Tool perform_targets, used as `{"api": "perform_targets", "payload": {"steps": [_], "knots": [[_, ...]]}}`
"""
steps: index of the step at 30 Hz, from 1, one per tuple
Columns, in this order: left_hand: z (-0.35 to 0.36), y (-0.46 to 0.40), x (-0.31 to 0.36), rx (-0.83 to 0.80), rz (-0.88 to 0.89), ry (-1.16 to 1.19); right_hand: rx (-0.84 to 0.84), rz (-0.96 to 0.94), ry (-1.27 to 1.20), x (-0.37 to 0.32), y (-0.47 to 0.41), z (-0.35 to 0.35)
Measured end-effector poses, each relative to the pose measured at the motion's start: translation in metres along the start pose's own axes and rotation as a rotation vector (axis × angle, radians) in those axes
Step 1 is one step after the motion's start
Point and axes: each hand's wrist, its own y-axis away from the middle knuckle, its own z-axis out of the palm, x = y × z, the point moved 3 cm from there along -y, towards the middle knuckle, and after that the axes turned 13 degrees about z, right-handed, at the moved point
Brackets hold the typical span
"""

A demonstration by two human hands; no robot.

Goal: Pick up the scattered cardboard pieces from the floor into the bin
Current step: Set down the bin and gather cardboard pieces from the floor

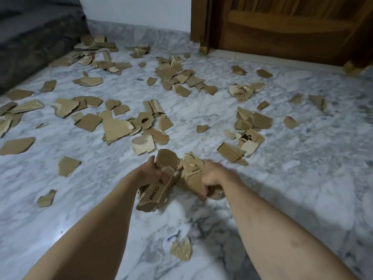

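Several torn brown cardboard pieces (115,126) lie scattered over the white marble floor (302,178). My left hand (151,171) grips a bundle of cardboard pieces (155,194), one printed "PICO". My right hand (212,175) holds another bunch of cardboard pieces (191,174) right beside it, the two bundles touching above the floor. A small blurred cardboard scrap (181,248) sits low between my forearms. No bin is in view.
A dark grey sofa or step (30,41) fills the far left. A wooden door and frame (282,27) stand at the far right, with a white wall (137,11) between. Loose pieces (250,140) with black print lie right of my hands.
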Motion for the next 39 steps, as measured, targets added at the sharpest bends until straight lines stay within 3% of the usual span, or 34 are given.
{"api": "perform_targets", "payload": {"steps": [3, 8, 13, 17, 21, 24, 26, 29, 33, 35, 39], "knots": [[0.005, 0.007, 0.02, -0.002, -0.048, -0.18, 0.032, 0.018, 0.034, 0.002, -0.007, 0.006], [0.01, 0.005, 0.028, 0.012, -0.098, -0.255, -0.119, 0.011, -0.007, 0.012, -0.014, -0.019], [0.009, -0.002, 0.026, 0.032, -0.065, -0.283, -0.064, -0.022, -0.226, 0.013, -0.028, -0.057], [0.004, -0.003, 0.023, 0.002, -0.051, -0.262, -0.12, -0.145, -0.043, -0.022, -0.035, -0.044], [0.003, -0.007, 0.013, -0.019, -0.056, -0.181, -0.168, -0.074, 0.005, -0.025, -0.044, -0.025], [0.003, -0.009, 0.011, -0.015, -0.057, -0.176, -0.057, -0.08, 0.049, -0.021, -0.042, -0.02], [0.004, -0.01, 0.01, -0.018, -0.05, -0.156, -0.006, -0.073, 0.015, -0.022, -0.04, -0.017], [0.003, -0.009, 0.008, -0.017, -0.047, -0.112, -0.078, -0.058, -0.104, -0.022, -0.04, -0.015], [0.006, 0.0, 0.013, 0.004, -0.02, 0.105, -0.095, 0.015, -0.313, 0.004, -0.05, -0.033], [0.007, 0.011, 0.023, -0.063, -0.014, 0.183, 0.006, 0.049, -0.461, 0.022, -0.058, -0.053], [0.037, 0.05, 0.05, -0.463, 0.052, 0.039, 0.092, 0.103, -0.496, 0.044, -0.072, -0.079]]}}
